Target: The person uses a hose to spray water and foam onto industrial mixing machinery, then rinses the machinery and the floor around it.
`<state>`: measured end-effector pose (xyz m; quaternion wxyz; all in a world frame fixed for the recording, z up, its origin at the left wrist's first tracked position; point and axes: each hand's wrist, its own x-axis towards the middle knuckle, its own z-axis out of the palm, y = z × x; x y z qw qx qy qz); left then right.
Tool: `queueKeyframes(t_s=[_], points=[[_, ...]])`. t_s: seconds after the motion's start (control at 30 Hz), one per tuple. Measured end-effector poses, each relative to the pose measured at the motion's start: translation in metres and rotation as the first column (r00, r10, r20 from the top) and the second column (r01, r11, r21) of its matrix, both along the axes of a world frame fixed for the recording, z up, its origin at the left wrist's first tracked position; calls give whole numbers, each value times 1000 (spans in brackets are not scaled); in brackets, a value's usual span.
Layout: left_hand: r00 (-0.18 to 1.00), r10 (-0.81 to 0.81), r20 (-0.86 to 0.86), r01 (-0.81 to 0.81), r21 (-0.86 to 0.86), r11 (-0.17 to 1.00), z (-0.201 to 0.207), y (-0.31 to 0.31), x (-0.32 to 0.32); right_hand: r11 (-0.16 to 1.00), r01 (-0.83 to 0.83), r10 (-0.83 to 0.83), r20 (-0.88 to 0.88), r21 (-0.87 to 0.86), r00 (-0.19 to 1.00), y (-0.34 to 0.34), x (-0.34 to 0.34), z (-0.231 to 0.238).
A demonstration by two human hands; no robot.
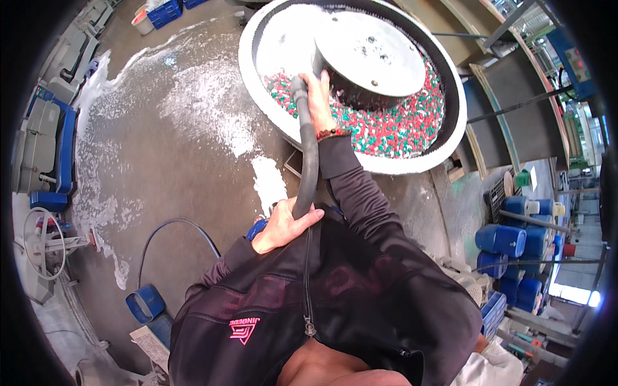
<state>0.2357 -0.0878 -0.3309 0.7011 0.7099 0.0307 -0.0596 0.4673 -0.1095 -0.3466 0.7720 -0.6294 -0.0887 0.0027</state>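
A thick grey hose (309, 154) runs up from my waist to the rim of a large round tub (251, 74). My left hand (284, 225) is wrapped round its lower part, close to my jacket. Farther up, my right hand (317, 101) grips the hose beside the tub's near left rim. Many small red, green and white pieces (386, 132) fill the ring-shaped channel of the tub. A round metal cover (370, 55) tops the tub's centre. Bright white covers the channel's left side; I cannot tell whether it is foam or glare. The hose's far end is partly hidden.
White foam or liquid (215, 106) is spread over the wet floor to the left. A dark thin hose (170, 222) curves to a blue container (145, 303) at lower left. Several blue drums (502, 240) stand at right, below wood-edged panels (524, 116). Grey machines (42, 141) line the left.
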Motion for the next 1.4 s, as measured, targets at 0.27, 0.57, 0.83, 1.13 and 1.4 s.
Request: queueKeyframes(t_s=[0.27,0.57,0.83,1.13,1.4], points=[[1000,-3,-17,4,18,1000,6,-6,-7,932,-189,277,-274,308,921,13,-1,44],[1000,-17,22,16,43,999,-10,5,-17,850,-193,467,-534,490,704,11,12,-11],[998,11,64,-9,-26,1000,-1,9,-18,864,-275,463,-449,422,765,10,9,22],[997,-74,3,74,4,997,7,17,-23,844,-291,463,-339,451,819,-6,9,33],[997,39,-65,-41,-32,999,4,39,-49,853,-119,433,-563,507,704,23,-28,-53]])
